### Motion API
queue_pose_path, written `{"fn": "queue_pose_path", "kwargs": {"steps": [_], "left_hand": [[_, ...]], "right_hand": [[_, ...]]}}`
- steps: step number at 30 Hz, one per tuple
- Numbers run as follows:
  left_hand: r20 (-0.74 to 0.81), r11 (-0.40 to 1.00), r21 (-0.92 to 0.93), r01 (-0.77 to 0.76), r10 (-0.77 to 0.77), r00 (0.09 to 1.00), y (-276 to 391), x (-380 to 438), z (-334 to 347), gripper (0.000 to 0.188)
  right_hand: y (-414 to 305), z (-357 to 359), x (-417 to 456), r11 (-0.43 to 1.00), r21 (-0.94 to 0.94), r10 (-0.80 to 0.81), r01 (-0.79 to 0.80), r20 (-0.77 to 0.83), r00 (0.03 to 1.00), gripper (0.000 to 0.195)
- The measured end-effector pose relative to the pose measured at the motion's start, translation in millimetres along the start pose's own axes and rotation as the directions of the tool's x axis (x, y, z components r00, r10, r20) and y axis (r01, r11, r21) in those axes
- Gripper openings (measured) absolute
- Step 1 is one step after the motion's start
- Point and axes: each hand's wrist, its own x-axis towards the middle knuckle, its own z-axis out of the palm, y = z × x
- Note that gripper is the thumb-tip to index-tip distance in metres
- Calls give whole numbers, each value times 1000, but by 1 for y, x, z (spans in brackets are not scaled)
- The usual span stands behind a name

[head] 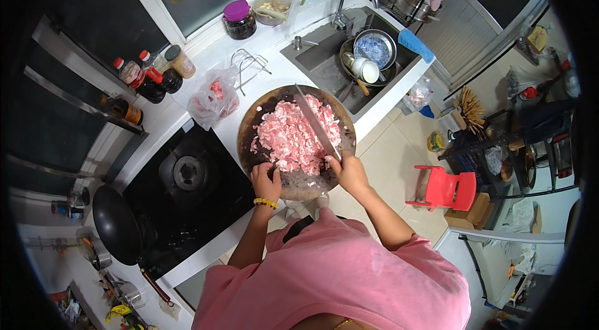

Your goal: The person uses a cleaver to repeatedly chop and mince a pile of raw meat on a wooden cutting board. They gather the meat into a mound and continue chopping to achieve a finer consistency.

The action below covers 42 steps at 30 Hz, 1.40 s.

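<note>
My right hand (352, 174) grips the handle end of a kitchen knife. Its long blade (317, 125) slants across a heap of chopped raw pink meat (294, 133), the tip near the board's far rim. The meat lies on a thick round chopping board (252, 154), dark and stained on top. At the board's near left edge rests my left hand (266, 185), wearing a yellow bead bracelet. Its fingers are bent beside the meat, and their undersides are hidden.
A black gas hob (215, 185) adjoins the board on the left, with a black wok (115, 224) farther left. Behind the board are a plastic bag with meat (215, 98) and a wire rack (250, 67). The sink (323, 72) holds pans and bowls. A red chair (442, 188) stands right.
</note>
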Motion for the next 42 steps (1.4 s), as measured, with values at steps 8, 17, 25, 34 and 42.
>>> {"fn": "queue_pose_path", "kwargs": {"steps": [8,17,25,34,42], "left_hand": [[30,960,-248,132,-128,991,-23,-14,2,9],[-40,951,-308,4,-18,999,-34,-19,4,6],[109,865,-476,159,-121,987,-31,-15,5,13],[119,811,-540,226,-191,974,-3,-8,0,27],[207,756,-599,265,-173,963,-6,-17,4,19]], "right_hand": [[-6,37,10,987,163,39,-8,-188,981,33],[-42,0,37,996,21,-83,84,-19,996,39],[-5,36,55,987,-162,34,-2,199,979,46],[4,38,26,997,-51,53,-55,-23,998,43],[-27,-5,36,999,31,-9,12,-71,997,40]]}}
